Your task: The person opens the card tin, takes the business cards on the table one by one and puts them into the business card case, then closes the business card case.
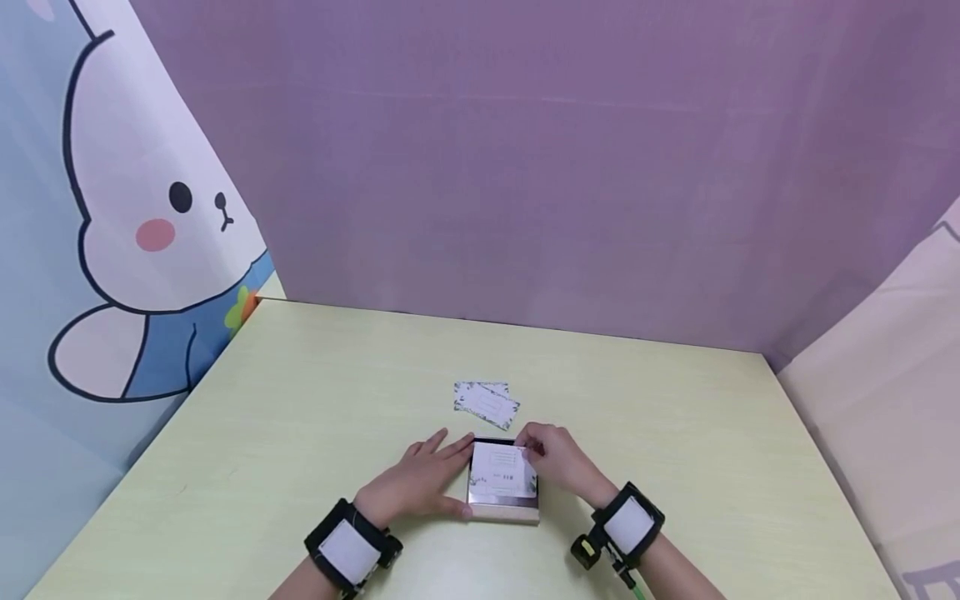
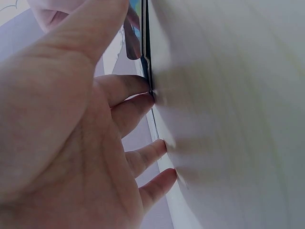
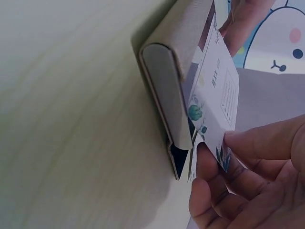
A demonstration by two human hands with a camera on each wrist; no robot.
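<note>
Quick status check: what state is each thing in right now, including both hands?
Box: open, flat on the table.
Card: over the box, in the right hand's grip.
Loose cards: overlapping on the table, untouched.
Left hand: fingers straight, pressing the box's left side.
Right hand: pinching the card's edge.

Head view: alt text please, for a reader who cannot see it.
A person's right hand pinches a white card over a small flat box on a pale green table, while the left hand rests flat against the box's side. Two more cards lie just beyond.
</note>
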